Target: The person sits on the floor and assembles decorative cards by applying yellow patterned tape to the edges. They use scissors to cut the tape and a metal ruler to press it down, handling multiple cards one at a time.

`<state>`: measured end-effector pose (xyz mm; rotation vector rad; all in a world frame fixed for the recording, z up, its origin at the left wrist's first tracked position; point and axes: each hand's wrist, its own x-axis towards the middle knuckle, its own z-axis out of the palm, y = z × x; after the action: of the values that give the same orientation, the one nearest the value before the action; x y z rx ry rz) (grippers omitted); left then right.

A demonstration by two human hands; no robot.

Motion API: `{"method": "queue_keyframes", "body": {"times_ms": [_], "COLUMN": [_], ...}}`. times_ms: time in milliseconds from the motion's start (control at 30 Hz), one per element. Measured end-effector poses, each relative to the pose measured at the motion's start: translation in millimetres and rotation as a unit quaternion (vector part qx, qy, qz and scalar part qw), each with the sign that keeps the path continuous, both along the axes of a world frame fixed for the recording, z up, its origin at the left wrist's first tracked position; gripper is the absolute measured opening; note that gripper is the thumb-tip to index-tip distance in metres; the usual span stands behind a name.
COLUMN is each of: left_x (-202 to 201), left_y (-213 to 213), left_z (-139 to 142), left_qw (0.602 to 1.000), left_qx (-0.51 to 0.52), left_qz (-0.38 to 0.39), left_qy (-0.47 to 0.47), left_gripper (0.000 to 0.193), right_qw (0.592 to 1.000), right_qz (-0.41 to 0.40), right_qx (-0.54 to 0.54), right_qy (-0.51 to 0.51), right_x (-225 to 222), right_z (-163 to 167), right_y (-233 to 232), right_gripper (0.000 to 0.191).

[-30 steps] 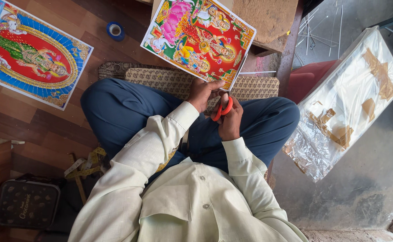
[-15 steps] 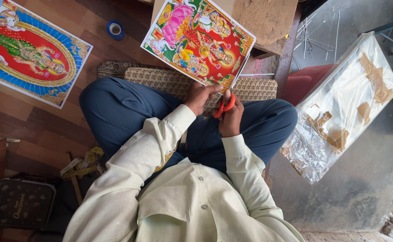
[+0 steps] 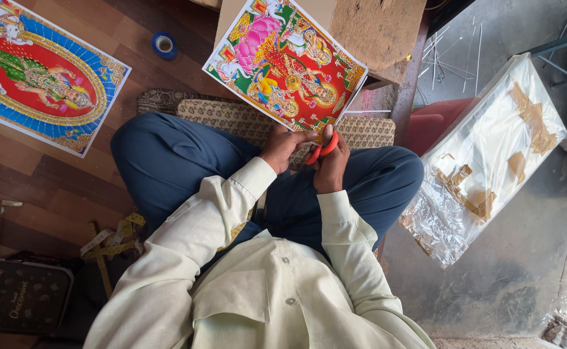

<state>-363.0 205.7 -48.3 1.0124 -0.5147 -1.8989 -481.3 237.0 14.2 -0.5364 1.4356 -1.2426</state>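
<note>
I sit cross-legged in blue trousers and a pale shirt. A colourful printed poster (image 3: 283, 64) of figures and a pink flower lies tilted in front of my knees. My left hand (image 3: 282, 146) pinches the poster's near edge. My right hand (image 3: 332, 165) is closed around scissors with red-orange handles (image 3: 322, 147), right at that same edge beside my left hand. The scissor blades are hidden behind my fingers and the paper.
A second poster (image 3: 38, 77) lies on the wooden floor at far left, with a blue tape roll (image 3: 164, 45) near it. A woven mat (image 3: 232, 116), a wooden block (image 3: 377, 29), a plastic-wrapped package (image 3: 490, 155), a yellow measuring tape (image 3: 112, 242) and a dark case (image 3: 21, 294) surround me.
Both hands stay together at the poster's near edge with the scissors. The view shifts slightly, and the poster sits a little further left in the frame.
</note>
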Motion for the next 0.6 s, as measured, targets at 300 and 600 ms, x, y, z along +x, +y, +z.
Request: {"method": "queue_keyframes", "body": {"times_ms": [300, 600], "left_x": [-3.8, -2.1], "left_y": [0.5, 7.1], "left_z": [0.1, -11.3], "left_qw": [1.0, 1.0], "left_qx": [0.022, -0.003], "left_qz": [-0.012, -0.025], "left_qy": [-0.003, 0.011], "left_gripper": [0.034, 0.034], "right_qw": [1.0, 1.0], "right_qz": [-0.005, -0.003], "right_qx": [0.0, -0.018], "right_qy": [0.014, -0.009], "right_x": [-6.0, -17.6], "right_z": [-4.4, -5.2], "right_y": [4.3, -8.9], "right_gripper": [0.039, 0.041]}}
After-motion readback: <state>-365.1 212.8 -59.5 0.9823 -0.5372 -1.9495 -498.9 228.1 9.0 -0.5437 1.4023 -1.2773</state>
